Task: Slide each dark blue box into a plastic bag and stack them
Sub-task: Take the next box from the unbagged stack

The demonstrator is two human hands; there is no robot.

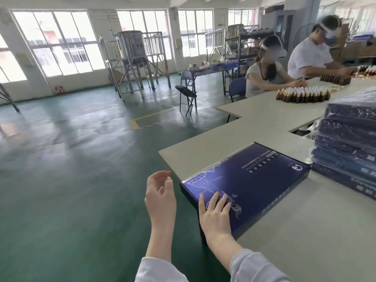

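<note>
dark blue box (246, 180): flat, stiff, I judge it light and slick | right hand (215, 212) flat on near corner | left hand (160, 194) loose, empty | I'd grip side edges

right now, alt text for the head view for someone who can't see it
The right hand lies flat on a dark blue box at the corner of a grey table, while the left hand hangs open beside it. A stack of bagged boxes stands to the right.
</note>
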